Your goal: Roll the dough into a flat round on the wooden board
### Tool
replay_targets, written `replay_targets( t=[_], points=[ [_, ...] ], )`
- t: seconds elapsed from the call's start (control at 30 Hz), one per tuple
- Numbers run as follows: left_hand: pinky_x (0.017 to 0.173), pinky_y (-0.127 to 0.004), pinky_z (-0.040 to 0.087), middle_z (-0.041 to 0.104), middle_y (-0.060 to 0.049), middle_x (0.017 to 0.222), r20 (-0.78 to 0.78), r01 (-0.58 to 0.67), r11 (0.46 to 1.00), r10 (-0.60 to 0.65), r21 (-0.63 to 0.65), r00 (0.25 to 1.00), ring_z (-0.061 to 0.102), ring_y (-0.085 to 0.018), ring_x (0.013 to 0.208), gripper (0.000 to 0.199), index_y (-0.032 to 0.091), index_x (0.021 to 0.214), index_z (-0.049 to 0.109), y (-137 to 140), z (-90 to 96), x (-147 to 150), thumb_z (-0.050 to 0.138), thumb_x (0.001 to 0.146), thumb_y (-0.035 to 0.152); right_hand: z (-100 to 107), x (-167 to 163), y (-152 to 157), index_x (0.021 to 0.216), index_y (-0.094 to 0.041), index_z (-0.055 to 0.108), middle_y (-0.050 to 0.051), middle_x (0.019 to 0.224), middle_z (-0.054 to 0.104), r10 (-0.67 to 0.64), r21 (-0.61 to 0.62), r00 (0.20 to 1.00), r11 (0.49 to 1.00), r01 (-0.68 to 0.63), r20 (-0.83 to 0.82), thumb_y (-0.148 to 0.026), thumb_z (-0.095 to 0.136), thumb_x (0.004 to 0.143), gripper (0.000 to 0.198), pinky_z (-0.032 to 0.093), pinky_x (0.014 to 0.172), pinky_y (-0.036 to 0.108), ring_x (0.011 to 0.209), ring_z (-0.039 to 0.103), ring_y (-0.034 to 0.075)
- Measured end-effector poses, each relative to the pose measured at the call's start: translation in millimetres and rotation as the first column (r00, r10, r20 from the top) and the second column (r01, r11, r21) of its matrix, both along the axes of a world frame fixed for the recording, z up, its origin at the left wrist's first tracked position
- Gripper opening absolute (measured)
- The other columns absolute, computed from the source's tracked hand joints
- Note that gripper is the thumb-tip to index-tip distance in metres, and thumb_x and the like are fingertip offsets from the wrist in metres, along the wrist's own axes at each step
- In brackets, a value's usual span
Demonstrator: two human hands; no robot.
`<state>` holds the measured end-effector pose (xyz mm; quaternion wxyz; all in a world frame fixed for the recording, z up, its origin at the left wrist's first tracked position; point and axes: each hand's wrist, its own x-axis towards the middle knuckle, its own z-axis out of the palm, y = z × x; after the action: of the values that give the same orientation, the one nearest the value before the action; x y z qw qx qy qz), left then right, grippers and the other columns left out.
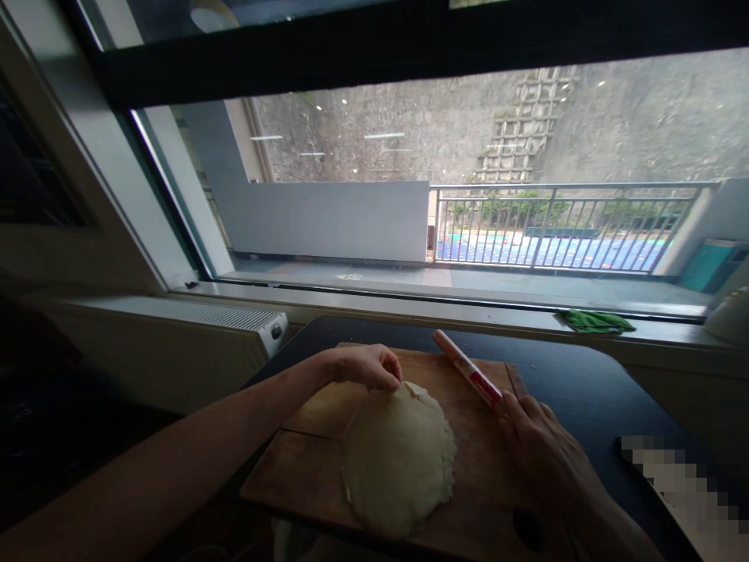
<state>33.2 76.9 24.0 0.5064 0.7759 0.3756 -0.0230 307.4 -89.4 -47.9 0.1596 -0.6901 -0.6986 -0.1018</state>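
Note:
A flat, rounded sheet of pale dough [398, 460] with a ragged right edge lies on a wooden cutting board [480, 468]. My left hand [371, 367] pinches the dough's far edge between thumb and fingers. On the board's right side, my right hand [535, 429] is closed around the near end of a rolling pin [465, 367]. The pin carries a red printed label and points away to the upper left, apart from the dough. Its near end is hidden under my right hand.
The board rests on a dark table [591, 390] by a window. A radiator [234, 332] stands to the left. A green cloth [594, 321] lies on the sill [468, 314]. At the table's right is a pixelated object [679, 484] that I cannot make out.

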Motion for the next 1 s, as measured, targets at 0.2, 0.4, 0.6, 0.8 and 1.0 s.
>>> replay_targets(
  t=[0.2, 0.4, 0.6, 0.8, 1.0],
  points=[
    [0.068, -0.024, 0.044, 0.067, -0.003, 0.083, 0.028, -0.014, 0.998, 0.016, -0.057, 0.999, 0.059, -0.016, 0.075, 0.030, 0.014, 0.086, 0.069, -14, 38.7, -13, 0.072, 0.059, 0.028, -4, -2, 0, 0.116, -0.025, 0.047, 0.004, 0.100, 0.057, -0.036, 0.027, 0.999, 0.999, 0.036, -0.002, -0.026, 0.039, 0.090, 0.028, 0.045, 0.067, 0.030, 0.093, 0.054, 0.021],
    [0.065, -0.023, 0.043, 0.066, 0.000, 0.074, 0.039, -0.078, 0.889, 0.068, 0.450, 0.997, 0.059, -0.015, 0.070, 0.021, 0.016, 0.085, 0.071, -26, 123.4, -15, 0.060, 0.068, 0.021, 3, 1, 0, 0.115, -0.027, 0.047, 0.004, 0.102, 0.057, -0.005, -0.058, 0.999, 0.998, 0.002, -0.048, -0.029, 0.034, 0.091, 0.027, 0.046, 0.065, 0.030, 0.089, 0.056, 0.019],
    [0.079, -0.032, 0.044, 0.064, -0.008, 0.093, -0.112, 0.092, 0.544, 0.004, 0.834, 0.994, 0.060, -0.022, 0.085, 0.024, 0.018, 0.081, 0.070, -90, 42.6, 8, 0.047, 0.082, 0.022, 6, 1, -3, 0.115, -0.025, 0.048, 0.006, 0.109, 0.056, -0.006, -0.065, 0.999, 0.998, 0.004, -0.040, -0.029, 0.033, 0.092, 0.028, 0.047, 0.069, 0.032, 0.092, 0.056, 0.020],
    [0.107, -0.033, 0.027, 0.042, -0.008, 0.139, -0.052, 0.057, 0.591, -0.025, 0.804, 0.998, 0.036, -0.021, 0.128, 0.046, 0.019, 0.133, 0.044, -77, -14.1, -11, 0.037, 0.091, 0.037, 6, 3, -3, 0.118, -0.024, 0.048, 0.005, 0.100, 0.059, 0.046, 0.001, 0.999, 0.999, -0.046, -0.003, -0.028, 0.038, 0.089, 0.031, 0.047, 0.069, 0.030, 0.088, 0.056, 0.019],
    [0.111, -0.045, 0.006, 0.017, -0.006, 0.151, -0.238, 0.134, 0.656, 0.071, 0.742, 0.969, 0.010, -0.021, 0.138, 0.055, 0.022, 0.144, 0.022, -40, -39.0, -19, 0.020, 0.094, 0.046, 2, 3, 1, 0.118, -0.026, 0.049, 0.005, 0.099, 0.059, 0.026, 0.019, 0.999, 0.999, -0.027, 0.022, -0.030, 0.039, 0.089, 0.031, 0.047, 0.067, 0.029, 0.089, 0.057, 0.020]
  ],
)
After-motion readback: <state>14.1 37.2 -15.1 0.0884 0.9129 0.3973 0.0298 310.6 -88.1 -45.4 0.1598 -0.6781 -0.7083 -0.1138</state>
